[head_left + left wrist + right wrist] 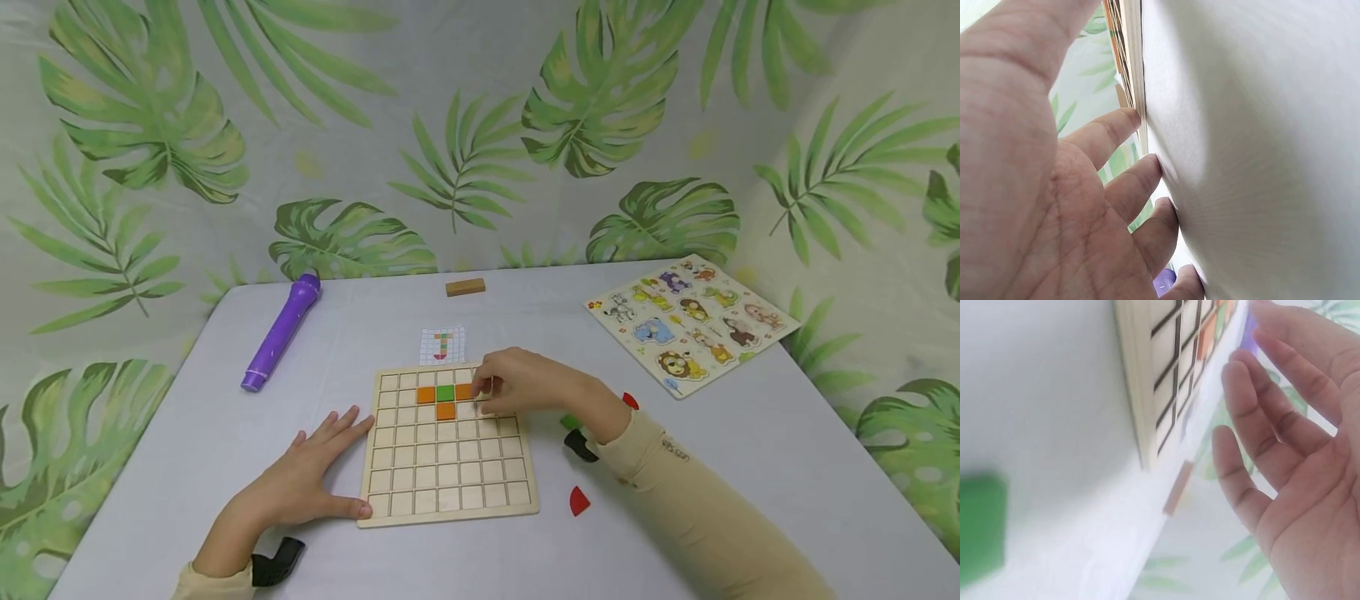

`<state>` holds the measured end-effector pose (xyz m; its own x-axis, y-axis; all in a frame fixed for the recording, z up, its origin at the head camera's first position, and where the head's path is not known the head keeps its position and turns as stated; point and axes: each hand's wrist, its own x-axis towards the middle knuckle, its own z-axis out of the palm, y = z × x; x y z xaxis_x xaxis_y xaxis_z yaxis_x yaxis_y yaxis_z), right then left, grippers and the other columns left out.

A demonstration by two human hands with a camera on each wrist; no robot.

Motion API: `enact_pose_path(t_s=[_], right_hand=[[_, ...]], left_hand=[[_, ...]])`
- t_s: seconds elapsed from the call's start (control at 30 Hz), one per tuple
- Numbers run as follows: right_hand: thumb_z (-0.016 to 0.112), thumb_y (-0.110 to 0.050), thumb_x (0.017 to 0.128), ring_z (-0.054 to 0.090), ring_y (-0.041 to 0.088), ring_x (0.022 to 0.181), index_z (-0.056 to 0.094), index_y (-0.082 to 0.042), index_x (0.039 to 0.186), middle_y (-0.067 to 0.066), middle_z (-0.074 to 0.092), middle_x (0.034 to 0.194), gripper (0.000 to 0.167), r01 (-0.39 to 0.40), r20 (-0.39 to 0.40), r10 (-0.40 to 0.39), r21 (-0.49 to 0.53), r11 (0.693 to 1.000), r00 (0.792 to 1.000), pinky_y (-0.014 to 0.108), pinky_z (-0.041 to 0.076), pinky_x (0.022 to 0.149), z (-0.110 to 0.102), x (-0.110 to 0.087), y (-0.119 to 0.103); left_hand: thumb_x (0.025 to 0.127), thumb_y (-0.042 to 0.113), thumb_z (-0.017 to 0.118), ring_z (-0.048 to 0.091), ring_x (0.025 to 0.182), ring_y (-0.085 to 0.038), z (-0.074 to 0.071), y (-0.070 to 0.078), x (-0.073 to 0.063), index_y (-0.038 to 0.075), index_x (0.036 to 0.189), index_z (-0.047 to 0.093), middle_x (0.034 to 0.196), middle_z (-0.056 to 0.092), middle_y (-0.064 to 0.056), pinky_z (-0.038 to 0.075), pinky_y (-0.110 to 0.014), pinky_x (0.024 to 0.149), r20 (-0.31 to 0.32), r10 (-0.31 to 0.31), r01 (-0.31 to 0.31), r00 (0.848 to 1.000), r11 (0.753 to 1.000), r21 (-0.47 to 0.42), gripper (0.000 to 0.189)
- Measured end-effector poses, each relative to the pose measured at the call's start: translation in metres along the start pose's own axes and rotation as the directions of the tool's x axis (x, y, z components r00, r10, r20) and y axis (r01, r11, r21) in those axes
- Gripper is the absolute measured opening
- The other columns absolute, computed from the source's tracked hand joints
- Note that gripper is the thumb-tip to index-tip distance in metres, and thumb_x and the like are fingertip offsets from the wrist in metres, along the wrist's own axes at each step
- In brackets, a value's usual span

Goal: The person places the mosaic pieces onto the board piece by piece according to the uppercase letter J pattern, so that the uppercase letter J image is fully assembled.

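A square wooden grid board lies on the table. Near its top sit an orange tile, a green tile and a second orange tile in a row, with a third orange tile under the green one. My left hand spreads along the board's left side, thumb at the near corner and fingertips at the edge. Over the upper right cells is my right hand, fingertips right by the second orange tile. In the right wrist view its fingers are loosely bent with nothing between them.
Behind the board lies a pattern card, and farther back a wooden block. Red quarter-circle pieces and a green piece lie to the right. A purple stick is at left, an animal puzzle at right.
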<state>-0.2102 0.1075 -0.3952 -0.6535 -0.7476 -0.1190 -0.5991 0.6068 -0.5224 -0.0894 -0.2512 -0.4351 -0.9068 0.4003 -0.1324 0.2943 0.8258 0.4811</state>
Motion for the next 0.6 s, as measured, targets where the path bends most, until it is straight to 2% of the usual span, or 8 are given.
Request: enact_pose_path(t_s=[0.2, 0.37, 0.6], right_hand=[[0.082, -0.019, 0.096, 0.067, 0.010, 0.097, 0.079, -0.012, 0.114, -0.001, 0.075, 0.110, 0.020, -0.022, -0.001, 0.022, 0.018, 1.000, 1.000, 0.031, 0.058, 0.092, -0.009, -0.026, 0.016], [0.084, -0.018, 0.093, 0.067, 0.015, 0.103, 0.079, -0.013, 0.117, -0.001, 0.074, 0.115, 0.025, -0.083, -0.005, 0.083, 0.041, 0.996, 0.997, 0.039, 0.059, 0.096, -0.011, -0.052, 0.030], [0.089, -0.016, 0.089, 0.068, 0.020, 0.105, 0.080, -0.013, 0.115, 0.000, 0.074, 0.114, 0.028, -0.136, -0.020, 0.138, 0.054, 0.989, 0.990, 0.043, 0.058, 0.095, -0.013, -0.082, 0.047]], left_hand=[[0.070, 0.070, 0.089, 0.020, 0.163, -0.052, -0.001, 0.000, -0.001, 0.022, 0.169, 0.037, 0.177, 0.027, -0.017, 0.015, -0.085, 0.121, -0.006, 0.000, 0.000, 1.000, 1.000, -0.019, 0.121], [0.070, 0.071, 0.088, 0.021, 0.162, -0.053, -0.001, 0.002, -0.001, 0.022, 0.169, 0.036, 0.177, 0.028, -0.017, 0.016, -0.085, 0.120, 0.001, 0.003, -0.003, 1.000, 1.000, -0.013, 0.122], [0.070, 0.071, 0.089, 0.021, 0.162, -0.053, -0.001, 0.001, -0.001, 0.022, 0.169, 0.036, 0.177, 0.028, -0.017, 0.016, -0.085, 0.120, -0.001, 0.004, -0.004, 1.000, 1.000, -0.008, 0.122]])
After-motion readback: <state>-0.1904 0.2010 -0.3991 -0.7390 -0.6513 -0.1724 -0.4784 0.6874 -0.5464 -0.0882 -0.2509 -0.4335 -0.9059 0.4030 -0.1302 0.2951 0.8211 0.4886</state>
